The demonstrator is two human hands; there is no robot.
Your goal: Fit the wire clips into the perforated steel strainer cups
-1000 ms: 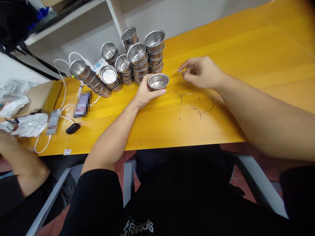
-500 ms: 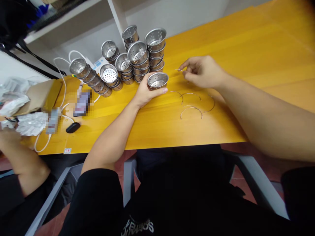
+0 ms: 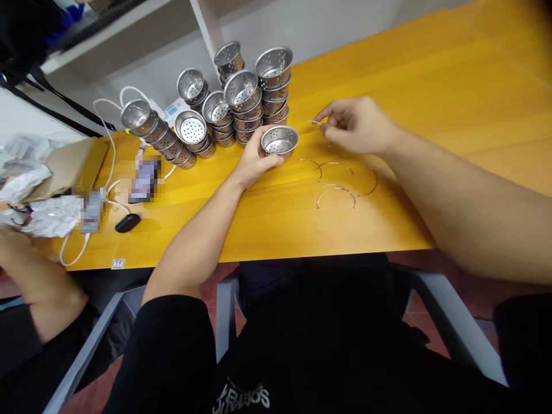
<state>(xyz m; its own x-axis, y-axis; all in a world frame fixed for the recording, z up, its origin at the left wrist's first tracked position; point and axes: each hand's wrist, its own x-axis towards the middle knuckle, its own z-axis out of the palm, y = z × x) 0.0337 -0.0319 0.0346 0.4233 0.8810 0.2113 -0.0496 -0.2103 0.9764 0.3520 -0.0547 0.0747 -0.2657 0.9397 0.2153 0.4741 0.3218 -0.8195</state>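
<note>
My left hand (image 3: 255, 159) grips a small perforated metal cup (image 3: 280, 141) by its side, thumb along the front, with the cup's open mouth facing up. To the right of the cup, my right hand (image 3: 351, 125) is closed in a pinch on a thin curved wire (image 3: 314, 122), whose tip pokes out past the fingers. Between and below my hands, several curved wire handles (image 3: 336, 198) lie loose on the yellow table (image 3: 276, 230). Behind my left hand stand several stacks of similar perforated cups (image 3: 242, 95).
At the left are a phone (image 3: 144, 181), a black oval object (image 3: 128, 223), white cables, plastic bags (image 3: 56, 215) and a cardboard box (image 3: 64, 167). Another person's arm (image 3: 43, 276) rests at the far left. A white shelf (image 3: 116, 34) stands behind the table.
The cup in my left hand has shifted slightly right and turned a little, and the thumb has slid back along its side. My right hand has hardly moved.
</note>
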